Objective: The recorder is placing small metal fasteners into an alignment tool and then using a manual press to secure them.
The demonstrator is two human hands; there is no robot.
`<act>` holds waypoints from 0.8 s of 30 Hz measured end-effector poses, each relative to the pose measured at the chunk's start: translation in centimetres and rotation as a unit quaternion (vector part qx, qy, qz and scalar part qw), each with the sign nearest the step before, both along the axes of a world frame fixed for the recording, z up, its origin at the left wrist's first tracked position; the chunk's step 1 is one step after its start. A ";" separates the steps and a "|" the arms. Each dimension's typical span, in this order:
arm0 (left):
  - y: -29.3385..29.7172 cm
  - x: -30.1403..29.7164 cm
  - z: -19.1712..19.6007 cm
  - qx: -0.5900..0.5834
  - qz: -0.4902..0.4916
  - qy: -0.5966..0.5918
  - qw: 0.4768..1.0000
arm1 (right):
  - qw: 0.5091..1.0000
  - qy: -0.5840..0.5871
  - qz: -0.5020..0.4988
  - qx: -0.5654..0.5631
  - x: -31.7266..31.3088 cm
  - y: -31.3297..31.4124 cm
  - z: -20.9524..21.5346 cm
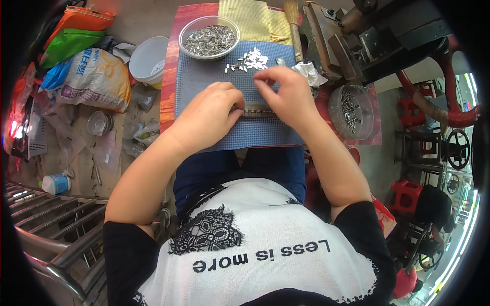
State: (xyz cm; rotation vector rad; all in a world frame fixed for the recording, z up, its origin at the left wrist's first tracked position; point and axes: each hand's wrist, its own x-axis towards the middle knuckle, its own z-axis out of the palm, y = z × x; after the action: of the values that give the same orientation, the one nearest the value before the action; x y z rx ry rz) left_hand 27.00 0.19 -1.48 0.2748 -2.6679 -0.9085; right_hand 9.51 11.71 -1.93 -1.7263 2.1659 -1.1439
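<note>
A narrow slotted metal bar [259, 110] lies crosswise on the blue textured mat [214, 136] in front of me. Curled around its left end are the fingers of my left hand [213, 111], thumb toward me. My right hand [287, 93] is just above the bar's right part, thumb and index finger brought together; whatever sits between them is too small to make out. Beyond the hands is a loose pile of small, shiny silvery pieces [254, 59], several strayed to its left. Behind it on the left stands a clear round tub [186, 48] full of small metal pins [210, 40].
Right of the mat are a second clear tub [366, 115] with small metal parts, crumpled white paper [310, 74] and a heavy metal press [332, 43]. A brush [293, 15] lies at the back. Left are a white bucket [148, 57], bags [94, 76] and a metal rack [51, 239].
</note>
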 end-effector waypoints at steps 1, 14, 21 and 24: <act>0.0 0.0 -0.1 -0.013 0.000 0.028 1.000 | 0.999 0.023 -0.016 -0.017 -0.3 -0.9 -0.2; -0.4 1.0 -0.3 0.057 0.067 0.031 0.996 | 0.994 0.106 0.020 -0.001 -1.1 -3.4 -1.6; -0.6 0.9 -0.2 0.063 0.032 -0.004 0.997 | 0.991 -0.010 0.130 0.010 1.8 0.9 0.0; -0.7 0.7 0.2 0.062 0.034 -0.024 0.997 | 0.989 0.029 0.143 0.021 2.3 1.4 -0.4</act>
State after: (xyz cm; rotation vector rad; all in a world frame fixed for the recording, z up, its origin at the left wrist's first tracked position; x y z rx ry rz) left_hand 27.74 -0.55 -1.30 0.4178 -2.6317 -1.0613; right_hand 11.77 13.13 -2.33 -1.9919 1.8767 -0.9793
